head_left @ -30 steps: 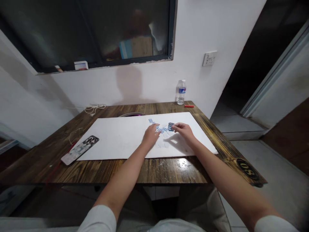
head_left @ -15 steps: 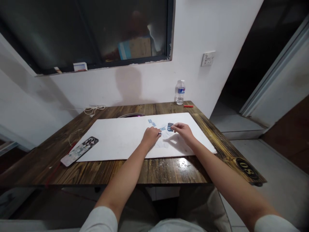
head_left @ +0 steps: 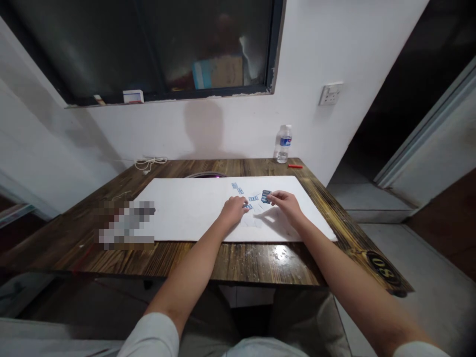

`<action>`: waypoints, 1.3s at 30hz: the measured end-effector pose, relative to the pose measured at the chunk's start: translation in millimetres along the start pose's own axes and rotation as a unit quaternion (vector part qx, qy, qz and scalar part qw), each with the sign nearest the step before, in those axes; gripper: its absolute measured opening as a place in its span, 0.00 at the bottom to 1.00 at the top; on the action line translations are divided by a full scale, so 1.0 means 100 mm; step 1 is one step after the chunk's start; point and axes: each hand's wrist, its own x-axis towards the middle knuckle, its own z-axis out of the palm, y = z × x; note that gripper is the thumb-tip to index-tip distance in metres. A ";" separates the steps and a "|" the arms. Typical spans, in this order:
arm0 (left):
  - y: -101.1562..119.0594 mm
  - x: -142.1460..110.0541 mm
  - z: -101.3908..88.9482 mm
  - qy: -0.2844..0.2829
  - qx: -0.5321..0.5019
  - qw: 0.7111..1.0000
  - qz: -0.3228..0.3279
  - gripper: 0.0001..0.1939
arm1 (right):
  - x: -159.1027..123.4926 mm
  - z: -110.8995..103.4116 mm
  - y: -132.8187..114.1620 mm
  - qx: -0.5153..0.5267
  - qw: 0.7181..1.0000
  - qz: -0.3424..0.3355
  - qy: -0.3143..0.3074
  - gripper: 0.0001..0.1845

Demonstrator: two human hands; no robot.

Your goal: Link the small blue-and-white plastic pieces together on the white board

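Observation:
A small dark blue piece with pale bars (head_left: 266,196) is pinched between the thumb and fingers of my right hand (head_left: 284,203), held just above a white board (head_left: 186,208). My left hand (head_left: 233,210) rests on the board with thumb and forefinger apart. At its fingertips lies a small blue-framed piece (head_left: 249,206). Another blue-framed piece (head_left: 253,198) lies between my hands, and two more, joined or touching (head_left: 237,188), lie farther back. Beneath them is a pale, thin sheet (head_left: 251,220) with faint lines. What exactly these pieces are is too small to tell.
The board lies on a dark wooden table (head_left: 245,263). A water bottle (head_left: 284,144) and a red pen-like stick (head_left: 295,166) are at the back right. A white cable (head_left: 150,162) lies at the back left. A pixelated patch covers the left side. A round object shows behind the board.
My left fingers have parted slightly, showing more of the blue-framed piece there. My right hand keeps its piece in nearly the same place. The camera view has shifted a little.

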 end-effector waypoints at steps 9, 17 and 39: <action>-0.10 0.03 0.04 -0.016 -0.111 0.992 -0.051 0.11 | 0.00 0.01 0.00 0.012 1.000 0.010 -0.002 0.25; 0.02 0.03 -0.01 0.052 -0.301 0.950 -0.065 0.03 | 0.00 0.02 0.01 -0.013 1.000 0.003 -0.003 0.26; 0.06 0.07 0.07 0.094 -0.418 0.900 -0.083 0.11 | -0.04 0.09 0.00 -0.022 0.997 0.007 -0.070 0.25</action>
